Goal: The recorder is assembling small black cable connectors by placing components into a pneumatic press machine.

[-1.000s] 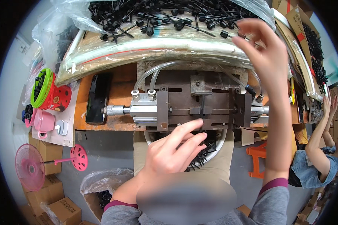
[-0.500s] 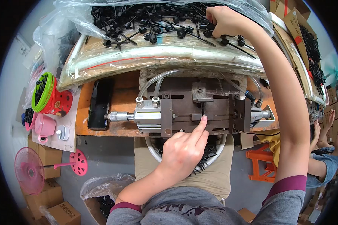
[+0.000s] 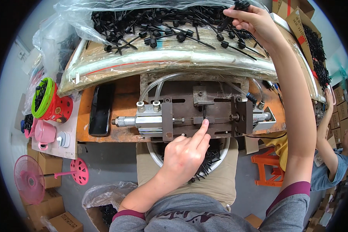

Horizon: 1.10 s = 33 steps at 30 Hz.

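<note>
My left hand (image 3: 185,155) points its index finger forward, the tip touching a small dark block (image 3: 203,120) at the middle of a metal fixture (image 3: 181,92). A thin black stem (image 3: 204,111) stands at that block, and the other fingers are loosely curled with nothing seen in them. Up at the far right, my right hand (image 3: 255,23) pinches a black plastic part (image 3: 241,5) with a knobbed head, partly hidden by the fingers. Below that hand spreads a pile of similar black stemmed parts (image 3: 154,33) on a plastic-covered board.
Air cylinders (image 3: 149,121) with clear hoses flank the fixture. A phone (image 3: 101,110) lies left on the bench, near a red-green bucket (image 3: 60,108) and pink mug (image 3: 45,131). A ring-rimmed container (image 3: 155,156) sits at my lap. A co-worker's arm (image 3: 326,116) shows at right.
My right hand has risen from the pile, now with a black part in its pinch. The cylinder rods have moved inward toward the block. My left fingertip stays there. The co-worker's arm has shifted.
</note>
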Available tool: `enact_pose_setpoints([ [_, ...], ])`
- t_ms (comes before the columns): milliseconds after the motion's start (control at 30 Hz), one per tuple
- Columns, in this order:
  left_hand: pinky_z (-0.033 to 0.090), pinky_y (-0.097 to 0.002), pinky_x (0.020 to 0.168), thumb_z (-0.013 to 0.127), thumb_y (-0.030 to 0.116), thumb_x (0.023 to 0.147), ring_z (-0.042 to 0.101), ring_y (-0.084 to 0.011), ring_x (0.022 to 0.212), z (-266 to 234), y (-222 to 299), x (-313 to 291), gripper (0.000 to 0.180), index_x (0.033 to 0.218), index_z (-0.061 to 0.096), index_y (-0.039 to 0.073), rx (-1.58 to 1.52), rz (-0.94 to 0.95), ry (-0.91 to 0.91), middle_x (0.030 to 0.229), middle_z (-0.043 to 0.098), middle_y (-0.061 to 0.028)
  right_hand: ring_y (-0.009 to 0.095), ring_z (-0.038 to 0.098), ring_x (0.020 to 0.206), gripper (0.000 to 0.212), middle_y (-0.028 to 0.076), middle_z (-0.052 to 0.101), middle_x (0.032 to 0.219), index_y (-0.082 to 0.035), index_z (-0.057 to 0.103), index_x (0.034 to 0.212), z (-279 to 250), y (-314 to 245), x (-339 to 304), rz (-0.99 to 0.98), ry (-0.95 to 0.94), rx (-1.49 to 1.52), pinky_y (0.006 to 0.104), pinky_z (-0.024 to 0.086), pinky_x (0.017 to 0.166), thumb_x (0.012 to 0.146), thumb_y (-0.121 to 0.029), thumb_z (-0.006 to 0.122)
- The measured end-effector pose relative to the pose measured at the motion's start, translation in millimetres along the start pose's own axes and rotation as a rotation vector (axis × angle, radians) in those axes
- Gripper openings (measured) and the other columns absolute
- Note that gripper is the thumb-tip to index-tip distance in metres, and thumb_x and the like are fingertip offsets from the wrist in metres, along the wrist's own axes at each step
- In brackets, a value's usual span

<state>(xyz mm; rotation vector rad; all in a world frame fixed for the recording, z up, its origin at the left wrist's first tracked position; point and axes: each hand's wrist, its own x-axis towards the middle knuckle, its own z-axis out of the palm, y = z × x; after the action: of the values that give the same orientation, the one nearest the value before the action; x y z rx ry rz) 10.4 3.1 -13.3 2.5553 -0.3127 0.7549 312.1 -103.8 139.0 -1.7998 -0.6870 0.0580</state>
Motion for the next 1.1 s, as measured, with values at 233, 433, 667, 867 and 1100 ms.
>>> enact_pose_setpoints([
  [233,0.052,-0.0261,0.057,0.084,0.016,0.070,0.064,-0.0177,0.061,-27,3,-1,0.027,0.091,0.072,0.003,-0.186,0.016,-0.084,0.115,0.071,-0.0122,0.006,0.061,0.072,0.026,0.001,0.066,0.086,0.004,0.067,0.109,-2,14,-41,-0.093,0.030,0.369,0.0165,0.050,0.066,0.089,-0.012,0.073],
  [433,0.058,-0.0259,0.068,0.090,0.010,0.068,0.070,-0.0145,0.078,-42,9,4,0.049,0.112,0.070,0.000,-0.582,-0.182,0.126,0.113,0.070,-0.0165,0.007,0.062,0.078,0.016,0.005,0.069,0.085,-0.002,0.067,0.093,55,-9,-132,-0.277,0.168,0.037,0.0241,0.051,0.064,0.082,-0.008,0.079],
  [667,0.059,-0.0268,0.071,0.088,0.000,0.065,0.068,-0.0181,0.090,-39,8,12,0.048,0.108,0.067,-0.003,-0.629,-0.192,0.237,0.108,0.067,-0.0138,0.024,0.064,0.066,0.036,0.016,0.063,0.091,0.006,0.068,0.100,87,20,-208,-0.993,0.097,-0.478,0.0313,0.053,0.052,0.065,-0.003,0.071],
  [867,0.058,-0.0266,0.073,0.094,0.007,0.060,0.067,-0.0179,0.089,-42,15,3,0.051,0.103,0.067,-0.002,-0.760,-0.261,0.140,0.101,0.067,-0.0131,0.015,0.061,0.062,0.038,0.014,0.065,0.095,0.005,0.071,0.103,88,24,-238,-0.899,0.107,-0.581,0.0258,0.048,0.049,0.068,-0.006,0.072],
  [1100,0.055,-0.0242,0.066,0.091,0.025,0.070,0.063,-0.0122,0.079,-50,-5,-3,0.054,0.112,0.069,-0.001,-0.958,-0.235,0.241,0.099,0.064,-0.0103,0.018,0.061,0.067,0.025,0.010,0.063,0.087,0.004,0.071,0.089,87,31,-240,-1.039,0.059,-0.603,0.0274,0.054,0.056,0.065,0.000,0.075],
])
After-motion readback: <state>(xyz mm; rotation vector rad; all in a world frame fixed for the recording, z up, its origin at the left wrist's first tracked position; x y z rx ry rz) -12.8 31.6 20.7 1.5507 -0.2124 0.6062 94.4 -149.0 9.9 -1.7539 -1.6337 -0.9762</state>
